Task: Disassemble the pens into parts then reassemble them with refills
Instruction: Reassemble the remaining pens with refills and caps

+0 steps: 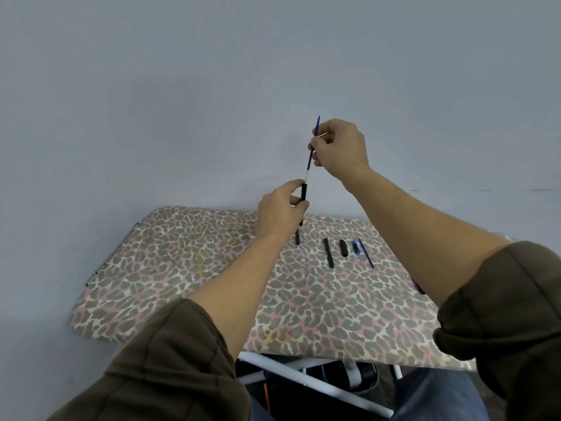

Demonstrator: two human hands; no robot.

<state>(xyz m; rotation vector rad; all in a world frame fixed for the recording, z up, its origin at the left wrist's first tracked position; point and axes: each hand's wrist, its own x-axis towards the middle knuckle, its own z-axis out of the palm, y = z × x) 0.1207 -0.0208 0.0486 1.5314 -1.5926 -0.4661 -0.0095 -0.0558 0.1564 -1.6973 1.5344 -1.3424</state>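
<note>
My left hand (280, 209) grips a black pen barrel (303, 196) held upright above the table. My right hand (337, 147) pinches a blue refill (310, 158) near its tip, and the refill's clear lower end meets the top of the barrel. On the leopard-print table (182, 268) lie a black pen piece (297, 238) just below my left hand, a long black barrel (328, 252), a short black cap (343, 248), a small blue part (355, 248) and a second blue refill (366, 253).
A plain grey wall rises right behind the table. White tube legs (303, 378) and dark items show under the table's near edge. A dark object (419, 287) lies at the table's right side, mostly hidden by my right forearm.
</note>
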